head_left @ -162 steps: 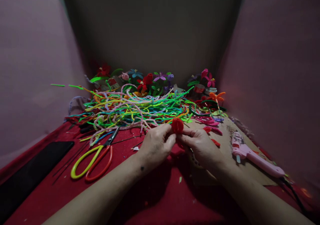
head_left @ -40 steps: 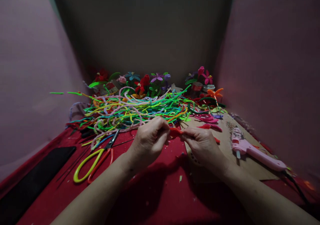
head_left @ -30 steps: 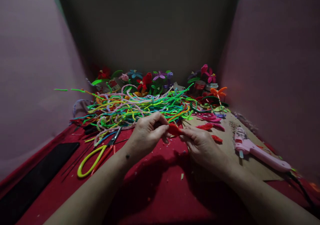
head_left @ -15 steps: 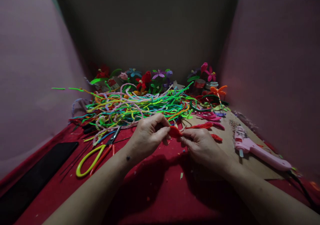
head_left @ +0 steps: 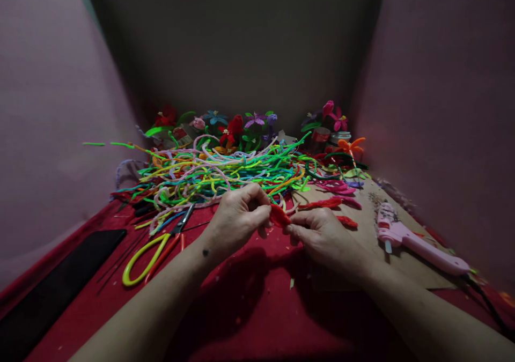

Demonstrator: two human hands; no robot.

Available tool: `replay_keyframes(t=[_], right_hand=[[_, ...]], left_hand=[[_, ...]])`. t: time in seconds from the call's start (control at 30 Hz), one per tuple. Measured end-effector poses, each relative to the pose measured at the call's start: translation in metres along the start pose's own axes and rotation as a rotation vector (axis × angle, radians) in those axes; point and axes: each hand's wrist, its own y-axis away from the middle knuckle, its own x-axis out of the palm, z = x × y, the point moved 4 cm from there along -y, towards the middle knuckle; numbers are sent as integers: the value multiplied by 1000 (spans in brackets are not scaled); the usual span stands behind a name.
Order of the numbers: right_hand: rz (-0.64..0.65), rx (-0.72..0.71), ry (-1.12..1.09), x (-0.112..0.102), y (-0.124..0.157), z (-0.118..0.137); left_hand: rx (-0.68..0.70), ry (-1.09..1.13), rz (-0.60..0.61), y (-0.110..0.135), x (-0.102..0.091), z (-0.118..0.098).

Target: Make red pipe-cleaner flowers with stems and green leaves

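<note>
Red piece (head_left: 279, 216) tilted further | left hand (head_left: 240, 215), right hand (head_left: 323, 237): each pinching an end

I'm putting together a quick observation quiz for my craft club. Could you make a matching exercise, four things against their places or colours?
1. red fuzzy piece
2. glue gun
3. scissors
4. fuzzy stems

A. pink, lying to the right
B. heaped up, many colours
C. between left hand and right hand
D. lying to the left, partly yellow

Pairs: 1-C, 2-A, 3-D, 4-B
</note>
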Motion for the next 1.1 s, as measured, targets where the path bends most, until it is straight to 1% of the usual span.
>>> replay_keyframes(t=[0.13, 0.3, 0.57, 0.73, 0.87, 1.0, 1.1], right_hand=[[-6, 22, -19, -1, 0, 1], [58, 80, -125, -1, -2, -2], [58, 73, -185, -2, -5, -12], [73, 77, -233, -2, -4, -7], [103, 76, -295, -1, -2, -3], [124, 72, -295, 1, -2, -6], [111, 89, -263, 3, -3, -9]], left_hand=[[1, 19, 5, 0, -1, -1], [-12, 20, 12, 0, -2, -2], [-19, 13, -11, -6, -10, 2], [-43, 47, 4, -9, -10, 6], [-65, 29, -18, -9, -10, 7], [-57, 15, -29, -8, -11, 8], [-63, 22, -32, -8, -10, 9]])
